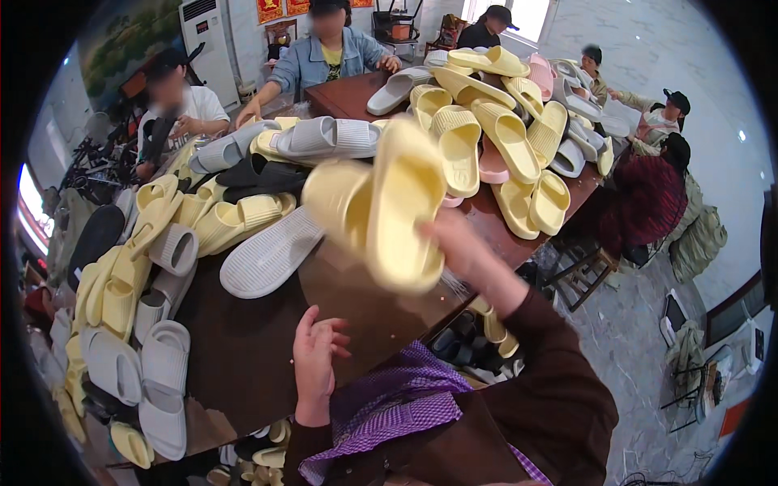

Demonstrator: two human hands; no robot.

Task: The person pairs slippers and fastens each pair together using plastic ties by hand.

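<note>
My right hand grips a pale yellow slide slipper by its heel end, raised above the table and slightly blurred. A second yellow slipper overlaps it on the left; whether the same hand holds both, I cannot tell. My left hand hovers over the near table edge with fingers apart and loosely bent, holding nothing. Between the hands and the left-hand pile, a grey slipper lies sole up on the brown table.
A tall heap of yellow, grey and pink slippers covers the far right of the table. More slippers line its left side, some black. Several people sit around it. A wooden stool stands at the right; further slippers lie below the table.
</note>
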